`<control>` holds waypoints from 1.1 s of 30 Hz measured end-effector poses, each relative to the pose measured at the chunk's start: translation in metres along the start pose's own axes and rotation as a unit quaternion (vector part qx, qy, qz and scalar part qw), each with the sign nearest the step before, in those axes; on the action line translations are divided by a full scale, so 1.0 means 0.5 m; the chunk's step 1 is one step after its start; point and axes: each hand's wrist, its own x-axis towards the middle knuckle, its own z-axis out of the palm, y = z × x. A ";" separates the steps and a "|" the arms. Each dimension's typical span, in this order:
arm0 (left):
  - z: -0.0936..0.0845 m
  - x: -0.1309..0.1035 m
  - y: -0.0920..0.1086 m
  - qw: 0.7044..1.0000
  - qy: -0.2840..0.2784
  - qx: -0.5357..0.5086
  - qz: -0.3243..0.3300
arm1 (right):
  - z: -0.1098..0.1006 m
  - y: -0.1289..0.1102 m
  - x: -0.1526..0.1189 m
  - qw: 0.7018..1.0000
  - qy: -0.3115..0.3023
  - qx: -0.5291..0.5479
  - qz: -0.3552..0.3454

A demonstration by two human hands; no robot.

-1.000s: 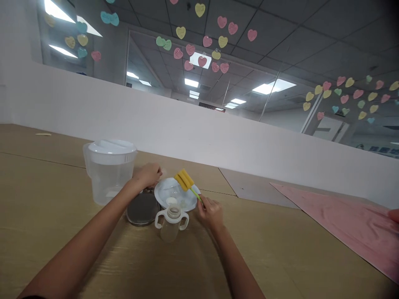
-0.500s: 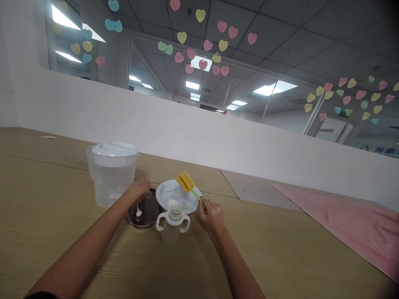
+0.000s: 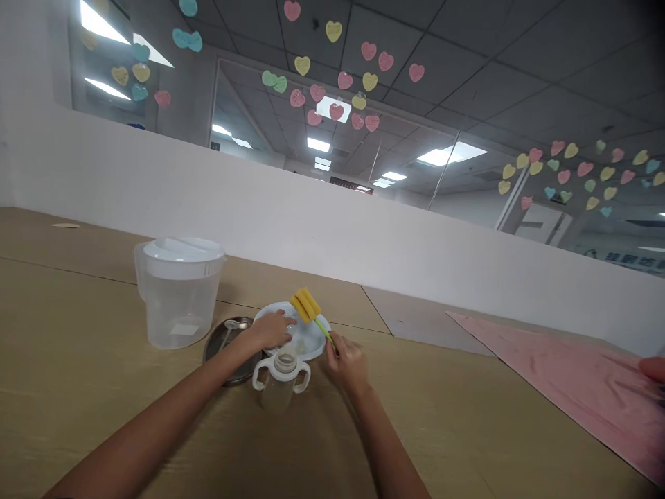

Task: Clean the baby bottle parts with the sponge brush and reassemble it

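My right hand (image 3: 349, 359) grips the green handle of a sponge bottle brush (image 3: 306, 305), its yellow head raised over the far side of a white dish (image 3: 312, 352). My left hand (image 3: 273, 328) reaches over the dish's left part with thumb and fingers apart. Small clear and white pieces lie under its fingertips, too unclear to name. In front of the dish stands an uncapped baby bottle (image 3: 280, 388) with two white handles. Left of it, partly behind my left forearm, a round metal tray (image 3: 212, 346) bears a thin straw-like piece (image 3: 227, 333).
A lidded clear pitcher (image 3: 179, 298) stands behind the tray on the left. Pink sheeting (image 3: 561, 378) covers the table's right side, with a blurred reddish shape (image 3: 652, 369) at the frame's edge. A white wall (image 3: 312, 222) closes off the back.
My left hand has moved right, from the metal tray to over the white dish. The straw-like piece now lies on the tray. My right hand still holds the brush in about the same place.
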 end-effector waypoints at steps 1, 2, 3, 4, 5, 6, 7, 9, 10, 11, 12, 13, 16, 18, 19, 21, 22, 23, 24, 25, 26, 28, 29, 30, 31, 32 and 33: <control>0.003 -0.001 -0.002 1.000 -0.004 0.006 0.004 | 0.001 0.000 -0.001 1.000 -0.002 0.001 0.002; 0.006 -0.001 -0.005 1.000 -0.008 0.013 0.007 | 0.001 0.000 -0.002 1.000 -0.004 0.002 0.005; 0.008 -0.001 -0.006 1.000 -0.011 0.020 0.007 | 0.002 0.000 -0.003 1.000 -0.007 0.002 0.009; 0.009 0.000 -0.007 1.000 -0.014 0.026 0.007 | 0.003 0.000 -0.004 1.000 -0.011 0.003 0.013; 0.009 0.002 -0.007 0.999 -0.016 0.031 0.006 | 0.004 0.000 -0.005 1.000 -0.016 0.003 0.019; 0.009 0.004 -0.006 0.999 -0.019 0.034 0.007 | 0.005 0.000 -0.007 0.999 -0.022 0.002 0.026; 0.006 0.005 -0.004 0.999 -0.021 0.036 0.007 | 0.006 0.000 -0.008 0.999 -0.027 0.002 0.033; -0.005 0.009 0.002 0.999 -0.021 0.036 0.011 | 0.007 0.001 -0.010 0.998 -0.034 0.001 0.044; -0.015 0.010 0.006 0.999 -0.018 0.033 0.012 | 0.008 0.002 -0.011 0.998 -0.033 0.001 0.049; -0.026 0.012 0.011 0.999 -0.012 0.030 0.013 | 0.009 0.003 -0.011 0.998 -0.030 0.002 0.054; -0.039 0.013 0.016 1.000 -0.004 0.027 0.013 | 0.010 0.004 -0.012 0.998 -0.027 0.003 0.060; -0.052 0.014 0.021 1.000 0.004 0.023 0.013 | 0.012 0.006 -0.014 0.998 -0.024 0.005 0.065; -0.087 0.015 0.034 0.999 0.045 0.001 0.028 | 0.016 0.012 -0.019 0.997 -0.020 0.008 0.078; -0.101 0.015 0.038 0.996 0.082 -0.028 0.038 | 0.018 0.017 -0.023 0.997 -0.019 0.006 0.079; -0.105 0.016 0.039 0.993 0.099 -0.045 0.041 | 0.019 0.019 -0.024 0.997 -0.020 0.006 0.080; -0.110 0.015 0.041 0.988 0.123 -0.079 0.045 | 0.020 0.021 -0.026 0.997 -0.020 0.009 0.077; -0.110 0.015 0.043 0.986 0.130 -0.098 0.043 | 0.020 0.022 -0.026 0.997 -0.020 0.012 0.073; -0.110 0.014 0.046 0.983 0.134 -0.119 0.040 | 0.019 0.022 -0.025 0.997 -0.019 0.014 0.067; -0.110 0.014 0.050 0.980 0.134 -0.142 0.033 | 0.018 0.022 -0.025 0.998 -0.017 0.016 0.063; -0.109 0.014 0.054 0.977 0.132 -0.165 0.023 | 0.016 0.021 -0.023 0.998 -0.014 0.018 0.060; -0.109 0.014 0.057 0.974 0.130 -0.186 0.015 | 0.013 0.021 -0.022 0.998 -0.010 0.019 0.059; -0.111 0.014 0.063 0.968 0.121 -0.221 0.006 | 0.008 0.020 -0.018 0.998 -0.001 0.027 0.060; -0.113 0.014 0.066 0.965 0.118 -0.233 0.005 | 0.005 0.019 -0.017 0.998 0.003 0.033 0.059; -0.117 0.014 0.067 0.964 0.117 -0.240 0.005 | 0.002 0.019 -0.015 0.998 0.005 0.040 0.055; -0.121 0.014 0.068 0.963 0.117 -0.244 0.007 | 0.000 0.018 -0.014 0.998 0.007 0.047 0.050; -0.126 0.014 0.069 0.962 0.118 -0.245 0.010 | -0.002 0.018 -0.013 0.998 0.010 0.053 0.044; -0.131 0.014 0.070 0.962 0.120 -0.245 0.012 | -0.003 0.017 -0.012 0.997 0.013 0.058 0.039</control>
